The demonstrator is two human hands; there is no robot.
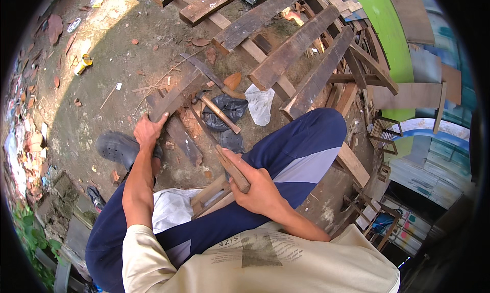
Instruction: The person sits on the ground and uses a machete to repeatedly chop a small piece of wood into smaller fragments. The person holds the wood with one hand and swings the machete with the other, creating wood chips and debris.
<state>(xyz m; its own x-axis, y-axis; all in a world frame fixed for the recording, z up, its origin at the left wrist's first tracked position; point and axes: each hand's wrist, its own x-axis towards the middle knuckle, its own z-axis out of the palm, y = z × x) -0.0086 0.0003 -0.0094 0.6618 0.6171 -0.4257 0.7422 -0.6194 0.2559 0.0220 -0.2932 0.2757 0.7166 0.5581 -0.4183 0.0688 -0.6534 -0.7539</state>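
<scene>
The board point(178, 95), left of centre, has its near end pinched in the fingers of the left hand point(148, 132). The right hand point(259, 191) wraps its fingers around the handle point(233, 170) of a blade point(205, 131). Good control likely calls for left fingers clear of the edge, and the hammer point(220, 113) out of its path. Whether blade touches board is unclear; some right fingertips are hidden

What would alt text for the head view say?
A person's left hand grips a plank while their right hand holds a wood-handled tool. A hammer lies across black plastic on the ground, with timbers at upper right.
</scene>
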